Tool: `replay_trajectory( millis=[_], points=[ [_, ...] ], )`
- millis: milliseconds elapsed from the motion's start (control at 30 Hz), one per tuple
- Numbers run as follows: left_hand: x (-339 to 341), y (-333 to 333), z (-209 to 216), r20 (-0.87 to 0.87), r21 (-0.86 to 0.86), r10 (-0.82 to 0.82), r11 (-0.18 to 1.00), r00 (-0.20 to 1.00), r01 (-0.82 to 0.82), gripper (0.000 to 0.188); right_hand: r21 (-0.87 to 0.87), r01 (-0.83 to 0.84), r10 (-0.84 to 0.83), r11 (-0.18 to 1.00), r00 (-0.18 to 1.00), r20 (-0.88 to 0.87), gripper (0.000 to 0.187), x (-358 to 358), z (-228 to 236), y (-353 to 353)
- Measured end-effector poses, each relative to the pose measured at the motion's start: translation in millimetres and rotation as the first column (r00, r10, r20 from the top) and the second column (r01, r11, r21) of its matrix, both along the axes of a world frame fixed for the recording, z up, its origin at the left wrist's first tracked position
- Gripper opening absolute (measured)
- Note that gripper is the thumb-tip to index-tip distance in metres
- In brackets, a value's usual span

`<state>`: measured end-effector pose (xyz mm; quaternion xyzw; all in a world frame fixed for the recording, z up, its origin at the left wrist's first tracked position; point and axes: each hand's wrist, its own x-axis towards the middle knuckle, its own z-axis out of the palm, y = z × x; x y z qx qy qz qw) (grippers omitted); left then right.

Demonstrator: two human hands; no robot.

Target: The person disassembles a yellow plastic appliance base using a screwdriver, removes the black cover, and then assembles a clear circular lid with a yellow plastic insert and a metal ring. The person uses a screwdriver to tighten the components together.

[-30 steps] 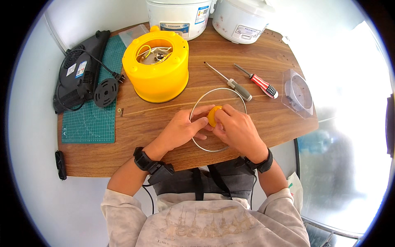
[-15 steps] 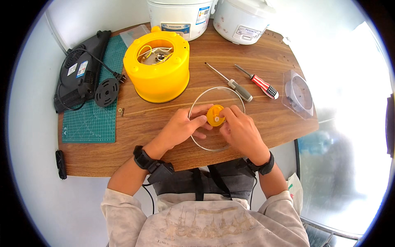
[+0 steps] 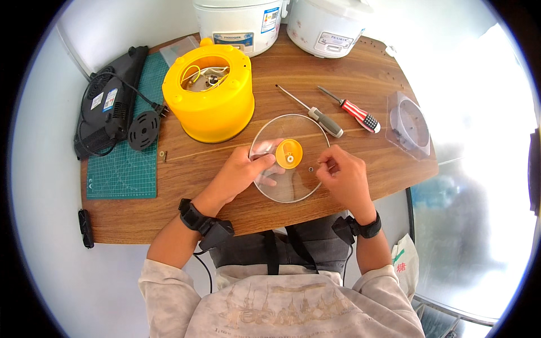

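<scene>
At the left of the wooden table, a black appliance rests on a green mat, and a small brass-coloured piece lies just beside the mat's edge; it is best left there, where an elbow is unlikely to knock it. Next along stands a yellow housing with loose wires in its round opening, a part to keep the lid's rim away from. The left hand grips the glass lid near its left rim, thumb above and fingers spread beneath the glass; that support looks sound, and the lid should be kept level. Near the lid's middle sits a yellow knob, its hollow side up, with a white piece inside. To its right is a tiny ring, whether on the glass or under it I cannot tell, so any tilt may be risky. A grey screwdriver lies beyond the rim. The right hand hovers beside the rim, fingertips drawn together; whether they pinch anything I cannot tell. Farther right, a striped screwdriver lies within easy reach.
</scene>
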<state>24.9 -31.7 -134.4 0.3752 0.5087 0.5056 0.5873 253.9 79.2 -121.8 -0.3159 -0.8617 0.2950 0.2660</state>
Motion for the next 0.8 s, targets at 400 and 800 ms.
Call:
replay_trajectory(
  millis=[400, 800],
  points=[
    [-2.5, -0.3, 12.6, 0.133, -0.075, 0.068, 0.995, 0.989, -0.058, 0.045, -0.871, -0.307, -0.519, 0.384, 0.709, -0.478, 0.010, 6.6, -1.9, 31.7],
    [-10.2, 0.4, 5.0, 0.258, -0.066, 0.057, 0.997, 0.965, -0.041, 0.052, -0.755, -0.098, -0.038, 0.648, 0.986, -0.160, 0.032, -13.8, -2.4, 15.3]
  ],
)
